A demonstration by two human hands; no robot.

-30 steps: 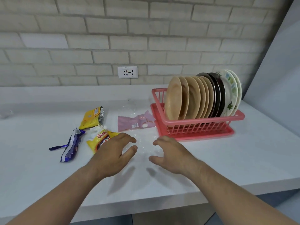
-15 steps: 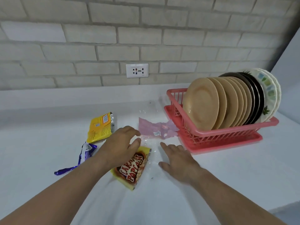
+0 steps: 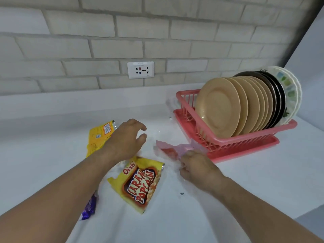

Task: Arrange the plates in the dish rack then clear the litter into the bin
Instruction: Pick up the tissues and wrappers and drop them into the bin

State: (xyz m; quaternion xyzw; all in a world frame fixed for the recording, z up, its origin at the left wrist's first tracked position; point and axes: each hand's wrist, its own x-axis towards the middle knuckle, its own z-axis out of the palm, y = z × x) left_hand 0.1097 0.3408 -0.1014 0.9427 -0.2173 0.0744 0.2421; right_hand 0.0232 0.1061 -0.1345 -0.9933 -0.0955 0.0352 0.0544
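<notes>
Dish rack (image 3: 228, 142) blocks right side; wrappers (image 3: 140, 183) clutter centre; bare counter (image 3: 263, 181) open right front.

I have a single wide-angle view, worn on the person's head, looking forward and down across the white countertop (image 3: 245, 181) toward the pale brick wall (image 3: 157, 28) with its white socket plate (image 3: 140, 69). It sits close in: both bare forearms come up from the bottom edge, the left hand (image 3: 125, 142) and right hand (image 3: 197, 168) land near the middle, and the pink plastic dish rack (image 3: 228, 142) stands right of centre against the back. With no second camera, no part of the scene is shared between views.
</notes>
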